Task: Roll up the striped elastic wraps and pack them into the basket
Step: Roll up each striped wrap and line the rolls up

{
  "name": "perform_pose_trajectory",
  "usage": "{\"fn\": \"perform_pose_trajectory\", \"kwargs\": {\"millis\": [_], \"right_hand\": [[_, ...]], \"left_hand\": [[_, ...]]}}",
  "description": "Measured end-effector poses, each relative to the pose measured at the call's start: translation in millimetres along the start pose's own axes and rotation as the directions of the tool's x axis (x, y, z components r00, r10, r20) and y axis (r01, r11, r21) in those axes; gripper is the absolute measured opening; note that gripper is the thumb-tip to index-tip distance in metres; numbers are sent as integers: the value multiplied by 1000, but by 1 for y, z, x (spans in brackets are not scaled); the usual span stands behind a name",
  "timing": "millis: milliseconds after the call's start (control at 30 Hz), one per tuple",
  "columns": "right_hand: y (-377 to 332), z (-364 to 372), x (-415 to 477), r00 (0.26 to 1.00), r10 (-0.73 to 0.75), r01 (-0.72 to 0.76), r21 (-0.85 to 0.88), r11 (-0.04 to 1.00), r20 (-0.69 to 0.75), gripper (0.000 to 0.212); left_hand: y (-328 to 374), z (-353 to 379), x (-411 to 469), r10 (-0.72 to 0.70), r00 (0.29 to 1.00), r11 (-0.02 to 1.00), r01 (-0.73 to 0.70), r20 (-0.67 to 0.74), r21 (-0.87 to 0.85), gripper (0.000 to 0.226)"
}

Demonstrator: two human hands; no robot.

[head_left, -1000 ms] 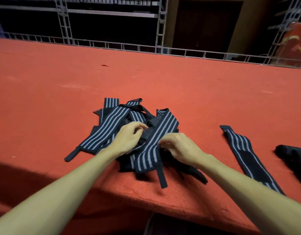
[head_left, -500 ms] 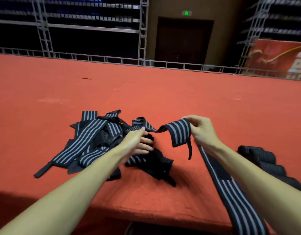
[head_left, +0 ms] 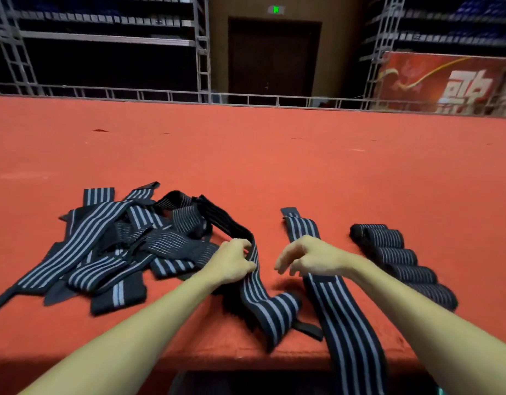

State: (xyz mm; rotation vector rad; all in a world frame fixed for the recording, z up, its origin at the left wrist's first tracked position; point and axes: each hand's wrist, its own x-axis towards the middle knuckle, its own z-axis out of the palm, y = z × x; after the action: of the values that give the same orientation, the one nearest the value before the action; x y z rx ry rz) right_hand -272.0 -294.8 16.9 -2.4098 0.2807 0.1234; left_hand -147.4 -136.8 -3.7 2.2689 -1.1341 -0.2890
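In the lower middle of the frame, the left hand (head_left: pixel 235 262) pinched one striped wrap (head_left: pixel 263 303), probably to draw it clear of the tangled pile (head_left: pixel 109 246) at centre left. The right hand (head_left: pixel 308 256) hovered beside it, fingers loosely curled and holding nothing. Finished rolls (head_left: pixel 400 260) lay at right. No basket was visible.

Red-carpeted platform (head_left: pixel 246 155), metal railing (head_left: pixel 166 95), dark door (head_left: pixel 274 58), dim light.
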Motion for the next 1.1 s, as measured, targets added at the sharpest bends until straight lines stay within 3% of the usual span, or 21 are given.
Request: {"fn": "perform_pose_trajectory", "kwargs": {"millis": [67, 233, 300, 467, 600, 800, 967, 1100], "right_hand": [[-2, 3, 12, 998, 26, -27, -18, 999, -49, 28], [-5, 9, 54, 967, 73, -93, -71, 993, -243, 17], [-10, 9, 72, 945, 97, -125, -68, 990, -314, 23], [-33, 9, 114, 924, 142, -175, -64, 982, -355, 31], [-56, 14, 150, 932, 129, -173, -105, 979, -339, 38], [-66, 30, 213, 919, 116, -159, -85, 984, -376, 58], [-62, 37, 230, 885, 117, -161, -59, 985, -450, 31], [-40, 19, 209, 807, 201, -167, 113, 980, -555, 30]], "left_hand": [[-4, 2, 1, 27, 1000, 997, -28, 15, 76, 14], [-29, -15, 9, -34, 996, 998, 30, 77, 54, 67], [-49, -27, 13, -27, 1000, 998, 27, 1, 53, 63], [-101, -46, 24, 34, 975, 994, -11, -218, 107, 20], [-134, -41, 38, 83, 935, 986, -28, -344, 162, 33], [-147, -20, 44, 24, 952, 977, 43, -307, 209, 54], [-150, -22, 48, 11, 962, 961, 65, -272, 267, 51], [-149, -22, 48, 14, 964, 944, 74, -264, 320, 50]]}}
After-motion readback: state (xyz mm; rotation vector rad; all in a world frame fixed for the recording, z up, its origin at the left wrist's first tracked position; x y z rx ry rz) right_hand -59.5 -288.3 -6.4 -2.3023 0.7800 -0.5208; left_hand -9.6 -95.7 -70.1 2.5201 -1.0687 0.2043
